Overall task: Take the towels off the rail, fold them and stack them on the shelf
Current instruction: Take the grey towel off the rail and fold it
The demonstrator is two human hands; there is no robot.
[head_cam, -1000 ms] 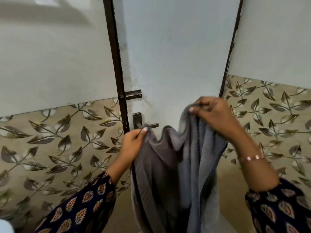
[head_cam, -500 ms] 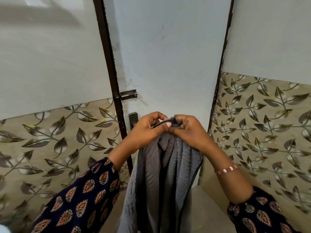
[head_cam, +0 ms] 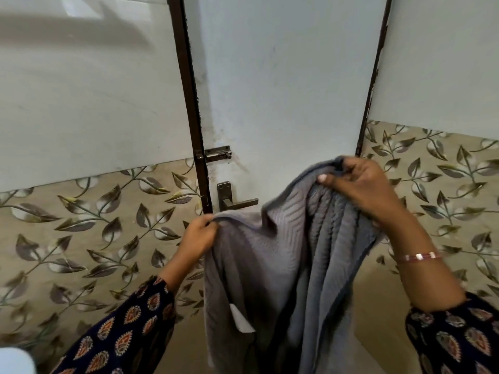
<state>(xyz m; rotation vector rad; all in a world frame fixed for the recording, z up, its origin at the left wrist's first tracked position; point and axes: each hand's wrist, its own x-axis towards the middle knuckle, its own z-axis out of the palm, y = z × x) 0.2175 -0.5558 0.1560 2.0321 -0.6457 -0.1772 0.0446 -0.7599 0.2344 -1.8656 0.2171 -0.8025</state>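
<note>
Grey towel (head_cam: 286,265) held up in front of the door (head_cam: 283,90), hanging in folds. Left hand (head_cam: 198,236) pinches its left top edge, lower. Right hand (head_cam: 361,187) grips the bunched right top edge, higher. Door handle (head_cam: 235,201) just behind the towel.

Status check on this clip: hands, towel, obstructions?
Left hand pinches grey towel edge. Right hand grips its top, higher. Towel hangs between. Nothing obstructing.
</note>
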